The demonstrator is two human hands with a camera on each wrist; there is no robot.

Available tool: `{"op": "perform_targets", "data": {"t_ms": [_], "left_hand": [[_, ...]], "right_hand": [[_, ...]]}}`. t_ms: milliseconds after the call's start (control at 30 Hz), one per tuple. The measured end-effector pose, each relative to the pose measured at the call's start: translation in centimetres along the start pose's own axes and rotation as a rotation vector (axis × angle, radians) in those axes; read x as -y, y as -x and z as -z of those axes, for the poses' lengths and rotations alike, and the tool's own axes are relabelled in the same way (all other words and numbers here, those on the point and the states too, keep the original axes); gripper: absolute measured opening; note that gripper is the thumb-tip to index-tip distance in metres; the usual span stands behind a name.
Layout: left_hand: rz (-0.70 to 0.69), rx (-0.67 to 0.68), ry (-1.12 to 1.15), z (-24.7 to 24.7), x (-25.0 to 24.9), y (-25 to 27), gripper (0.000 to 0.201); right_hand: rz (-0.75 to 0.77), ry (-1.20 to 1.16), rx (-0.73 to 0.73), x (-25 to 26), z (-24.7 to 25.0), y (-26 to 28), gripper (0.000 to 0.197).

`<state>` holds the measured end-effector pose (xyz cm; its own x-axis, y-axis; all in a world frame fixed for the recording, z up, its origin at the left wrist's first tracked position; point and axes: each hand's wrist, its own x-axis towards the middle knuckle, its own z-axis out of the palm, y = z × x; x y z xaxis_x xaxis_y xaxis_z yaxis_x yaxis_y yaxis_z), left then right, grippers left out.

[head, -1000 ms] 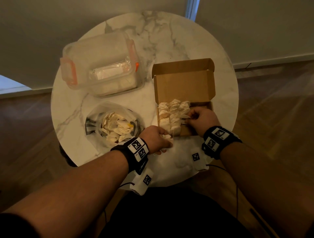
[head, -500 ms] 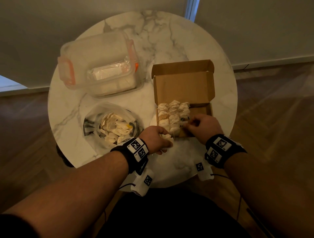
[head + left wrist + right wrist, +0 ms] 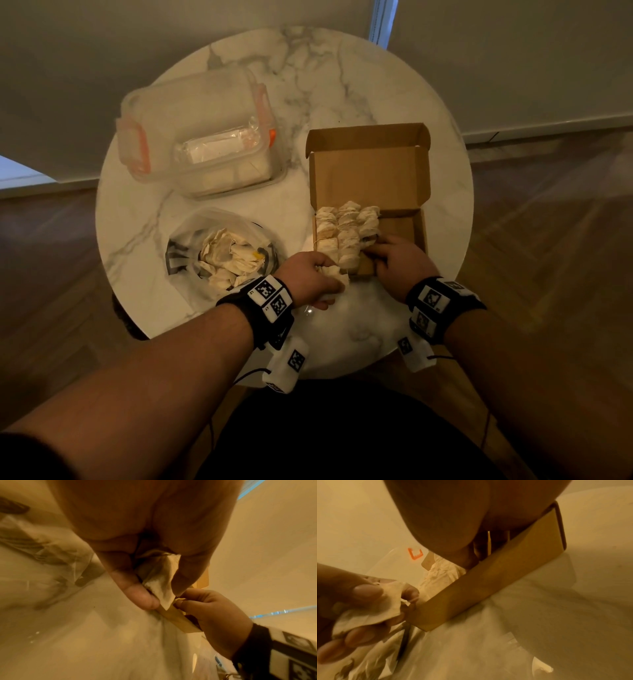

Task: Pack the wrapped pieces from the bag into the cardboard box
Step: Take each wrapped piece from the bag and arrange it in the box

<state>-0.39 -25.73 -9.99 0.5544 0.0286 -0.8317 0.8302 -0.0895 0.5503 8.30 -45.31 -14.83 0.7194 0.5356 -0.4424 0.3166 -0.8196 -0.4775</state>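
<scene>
An open cardboard box (image 3: 422, 233) sits right of centre on the table, with rows of wrapped pieces (image 3: 346, 229) filling its left side. My right hand (image 3: 376, 251) is inside the box at its near end, fingers curled on a wrapped piece beside the rows. In the right wrist view my right hand (image 3: 465, 555) dips behind the box's front wall (image 3: 496, 585). My left hand (image 3: 318, 279) hovers by the box's near left corner and grips crumpled wrapped pieces (image 3: 159, 580). A clear bag (image 3: 191, 236) holding more wrapped pieces (image 3: 233, 257) lies to the left.
A clear plastic container (image 3: 195, 137) with orange latches stands at the back left of the round marble table (image 3: 342, 85). The box's lid (image 3: 370, 171) stands up behind it. The table's near edge is just under my wrists, with wooden floor around.
My right hand has drawn back from the middle of the box to its near end, still on a piece. My left hand has stayed by the box's corner with its pieces.
</scene>
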Motion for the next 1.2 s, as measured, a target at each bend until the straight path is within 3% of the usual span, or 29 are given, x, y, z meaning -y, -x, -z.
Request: {"op": "perform_targets", "data": {"t_ms": [133,233,300,467,533,733,1000,1200], "left_hand": [[-0.033,0.049,0.407,0.4,-1.5,1.6,0.037],[-0.142,0.032,0.605,0.9,-3.1,2.5,0.027],[-0.224,0.008,0.627,1.2,-4.3,3.0,0.024],[-0.338,0.015,0.556,1.2,-6.7,3.6,0.024],[-0.338,0.02,0.579,1.1,-7.1,3.7,0.02],[-0.247,-0.073,0.734,2.0,-6.0,3.5,0.007],[-0.258,-0.232,0.776,3.9,-4.9,3.7,0.013],[-0.327,-0.11,0.503,2.4,-6.2,4.6,0.018]], "right_hand": [[0.005,-0.114,-0.148,1.1,2.6,0.9,0.023],[0.028,-0.422,-0.221,3.4,5.7,2.4,0.024],[0.042,-0.637,-0.172,4.9,7.5,3.2,0.019],[0.071,-0.758,-0.198,6.5,9.8,3.3,0.011],[0.07,-0.885,-0.21,6.7,10.4,3.6,0.004],[0.027,-1.341,-0.259,6.0,11.5,4.4,0.017],[-0.098,-1.466,-0.335,5.0,11.3,4.1,0.022],[-0.05,-1.285,-0.305,5.5,11.0,4.3,0.021]]}}
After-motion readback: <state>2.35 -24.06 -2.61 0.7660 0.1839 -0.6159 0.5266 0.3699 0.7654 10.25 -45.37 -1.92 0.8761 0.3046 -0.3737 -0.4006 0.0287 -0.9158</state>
